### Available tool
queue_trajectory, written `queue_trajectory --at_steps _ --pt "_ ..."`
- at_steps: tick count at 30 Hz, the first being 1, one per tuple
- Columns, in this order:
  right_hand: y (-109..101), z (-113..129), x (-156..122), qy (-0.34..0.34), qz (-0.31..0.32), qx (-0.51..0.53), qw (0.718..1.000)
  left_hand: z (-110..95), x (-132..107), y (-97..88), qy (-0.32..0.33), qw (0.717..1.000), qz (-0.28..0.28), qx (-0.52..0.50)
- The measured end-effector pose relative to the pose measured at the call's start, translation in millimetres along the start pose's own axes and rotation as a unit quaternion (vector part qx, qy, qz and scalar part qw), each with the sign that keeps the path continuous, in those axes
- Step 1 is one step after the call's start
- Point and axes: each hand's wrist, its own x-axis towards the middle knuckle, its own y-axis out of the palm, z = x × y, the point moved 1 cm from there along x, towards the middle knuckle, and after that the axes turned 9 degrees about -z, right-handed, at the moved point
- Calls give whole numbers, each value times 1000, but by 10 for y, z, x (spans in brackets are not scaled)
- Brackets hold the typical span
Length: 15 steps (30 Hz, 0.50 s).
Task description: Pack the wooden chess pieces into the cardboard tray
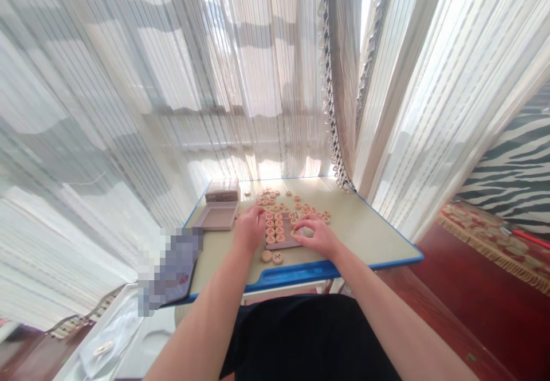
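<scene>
Mauve box half [217, 217] lies open at left. I see the left hand [250, 229] beside the tray [289, 233], fingers curled; hold not determinable. Xiangqi pieces [270, 232] fill the tray's left columns; its middle is bare. The right hand [320, 235], fingers curved and parted, touches one piece [295, 234] inside; grip unconfirmed. Filling appears partial: loose pieces [305, 209] lie outside.

Left forearm [210, 312] bare, reaching forward past left side of dark-clothed torso [313, 335]. Left wrist [243, 248] roughly straight. Left grip [251, 227] ahead of torso, fingers bent; closure unclear. Right forearm [387, 306] bare, right of torso, slanting inward. Right grip [315, 232] ahead of torso, palm downward, fingers arched.
</scene>
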Motion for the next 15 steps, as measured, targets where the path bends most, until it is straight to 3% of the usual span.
queue_trajectory --at_steps 7,15 --pt "1 10 14 18 9 -19 1000 28 2 31 -12 999 7 42" --pt "27 26 22 -2 7 -47 999 21 -11 25 52 997 -10 61"
